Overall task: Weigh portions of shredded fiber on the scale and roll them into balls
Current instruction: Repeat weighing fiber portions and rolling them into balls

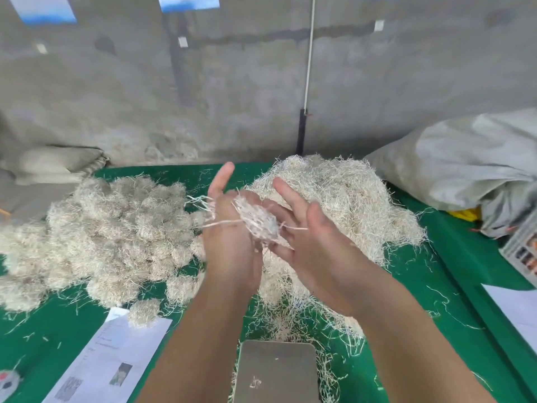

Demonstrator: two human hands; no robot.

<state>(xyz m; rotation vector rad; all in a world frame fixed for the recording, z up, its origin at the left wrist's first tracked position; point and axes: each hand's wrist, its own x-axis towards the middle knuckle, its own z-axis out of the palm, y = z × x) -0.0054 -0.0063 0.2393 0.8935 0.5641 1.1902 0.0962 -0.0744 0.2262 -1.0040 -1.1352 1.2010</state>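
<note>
Rolling step: fiber wad (258, 221) pressed between flat palms of left hand (229, 228) and right hand (308, 237), fingers straight. Scale (276, 370) below wrists, bare. Next, probably: dropping onto balls (116, 237) left of hands.

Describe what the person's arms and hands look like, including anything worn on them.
Both forearms are bare to the bottom edge of the picture, so no sleeve shows. The left hand and the right hand have no gloves, and no ring, watch, bracelet or bandage can be seen. The fingers are slightly blurred, so finer marks cannot be told.
</note>
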